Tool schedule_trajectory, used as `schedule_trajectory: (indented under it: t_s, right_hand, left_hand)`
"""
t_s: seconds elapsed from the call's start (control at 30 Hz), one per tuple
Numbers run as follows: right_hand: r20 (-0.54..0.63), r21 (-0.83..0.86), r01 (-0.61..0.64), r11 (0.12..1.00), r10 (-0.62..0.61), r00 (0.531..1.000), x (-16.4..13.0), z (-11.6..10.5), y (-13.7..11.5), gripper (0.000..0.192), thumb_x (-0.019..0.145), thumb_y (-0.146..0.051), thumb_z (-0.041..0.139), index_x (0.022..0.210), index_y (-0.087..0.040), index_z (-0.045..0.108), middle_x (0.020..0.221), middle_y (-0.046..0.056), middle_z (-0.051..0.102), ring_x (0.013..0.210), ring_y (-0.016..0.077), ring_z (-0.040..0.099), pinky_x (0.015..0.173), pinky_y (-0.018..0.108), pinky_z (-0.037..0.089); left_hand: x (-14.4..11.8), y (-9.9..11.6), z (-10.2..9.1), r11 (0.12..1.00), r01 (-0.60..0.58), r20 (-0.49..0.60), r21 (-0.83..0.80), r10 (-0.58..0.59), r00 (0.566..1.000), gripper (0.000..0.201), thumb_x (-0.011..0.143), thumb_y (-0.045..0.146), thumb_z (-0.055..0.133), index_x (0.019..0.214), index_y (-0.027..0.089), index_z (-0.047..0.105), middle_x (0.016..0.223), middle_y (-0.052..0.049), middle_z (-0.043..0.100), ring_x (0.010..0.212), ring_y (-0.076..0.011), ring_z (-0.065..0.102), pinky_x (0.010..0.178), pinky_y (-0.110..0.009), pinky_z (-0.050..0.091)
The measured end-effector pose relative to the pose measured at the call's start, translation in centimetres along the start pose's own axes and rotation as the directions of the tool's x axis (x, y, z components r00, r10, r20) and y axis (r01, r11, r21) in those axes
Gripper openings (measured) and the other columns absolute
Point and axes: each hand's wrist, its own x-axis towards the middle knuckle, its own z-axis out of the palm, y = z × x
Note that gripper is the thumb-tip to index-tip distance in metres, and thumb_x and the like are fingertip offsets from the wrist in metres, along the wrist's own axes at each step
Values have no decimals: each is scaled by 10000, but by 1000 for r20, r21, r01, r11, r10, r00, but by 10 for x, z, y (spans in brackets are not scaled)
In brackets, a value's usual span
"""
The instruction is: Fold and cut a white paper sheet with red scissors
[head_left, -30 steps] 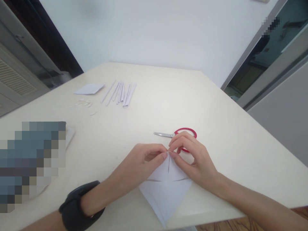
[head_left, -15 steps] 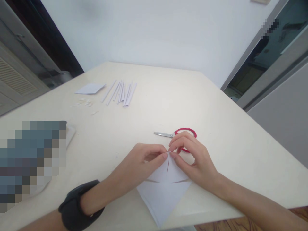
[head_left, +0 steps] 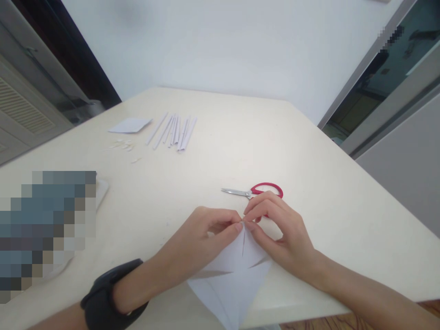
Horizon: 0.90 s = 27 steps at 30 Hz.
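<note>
A white sheet of paper folded into a kite-like shape is seen in the lower centre of the frame, near the front edge of a cream-coloured table, with its lower point reaching past that edge. Two flaps are folded inward so that they meet along a narrow slit running up the middle. The upper tip of the sheet is pinched from both sides: the left hand grips it between thumb and forefinger, the remaining fingers curled under, and the right hand does the same from the other side, so that the fingertips of both hands are pressed close together at the tip. A black band is worn on the left wrist.

Just behind the right hand, a pair of scissors with red handles is laid flat on the table, its blades closed and pointed left; part of a handle is hidden by the fingers. Well apart, in the upper left of the frame, a row of narrow white paper strips is spread out, with a small white paper square to its left and tiny paper scraps below that.
</note>
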Motion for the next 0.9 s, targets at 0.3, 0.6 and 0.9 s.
schedule_trajectory:
  t_s: [0.3, 0.6, 0.9]
  right_hand:
    - [10, -91, 92, 992, -92, 996, -1, -1, -2, 135, 841, -53, 548, 885, -178, 568, 893, 60, 612, 842, 168, 586, 750, 315, 504]
    - [4, -279, 289, 916, -300, 954, 0, -3, 1, 121, 828, -18, 555, 841, -129, 602, 818, 91, 660, 746, 173, 614, 626, 299, 530]
    - [141, -578, 463, 672, -476, 868, -1, -4, 1, 125, 879, -41, 519, 928, -86, 625, 905, 131, 713, 847, 222, 642, 701, 343, 543]
  left_hand:
    - [2, 0, -1, 999, 22, 26, -38, -21, 999, 282, 895, 254, 442, 653, 165, 557, 624, 28, 477, 589, -114, 435, 517, -212, 322]
    - [1, -2, -2, 1000, 4, 31, -31, -3, 1000, 283, 899, 250, 455, 669, 158, 591, 624, 37, 485, 581, -98, 432, 497, -193, 316]
    - [2, -4, 0, 992, 62, -34, -108, -66, 997, 296, 912, 328, 438, 694, 161, 549, 646, 32, 498, 607, -109, 452, 520, -200, 349]
